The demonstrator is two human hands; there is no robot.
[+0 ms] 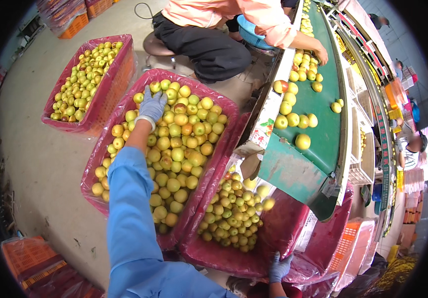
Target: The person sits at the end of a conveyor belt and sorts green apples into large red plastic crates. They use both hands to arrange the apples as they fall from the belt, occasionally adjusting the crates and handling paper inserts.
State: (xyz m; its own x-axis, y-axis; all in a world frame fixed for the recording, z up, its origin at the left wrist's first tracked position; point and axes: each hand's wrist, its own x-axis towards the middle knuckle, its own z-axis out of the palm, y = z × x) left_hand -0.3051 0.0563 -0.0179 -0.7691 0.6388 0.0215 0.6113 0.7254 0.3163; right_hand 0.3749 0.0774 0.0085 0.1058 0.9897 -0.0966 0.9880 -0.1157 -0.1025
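My left hand (152,107), in a grey-blue glove, lies with fingers apart on yellow-green jujubes (176,141) filling a crate lined with dark red plastic (225,106). Its palm side is hidden, and no fruit shows in its grasp. At the bottom right, my gloved right hand (280,268) grips the near rim of a second red-lined crate (232,262). Jujubes (232,216) are heaped in that crate's left part. Above it ends a green conveyor belt (321,138) with loose jujubes (302,141) on it. A few blurred jujubes (268,203) appear in mid-air below the belt's end.
A third lined crate (124,63) full of jujubes stands on the floor at left. Across from me, a seated person (214,33) reaches over fruit on the belt. The belt's side rail (253,145) juts toward my crates. Orange crates (31,260) stand bottom left.
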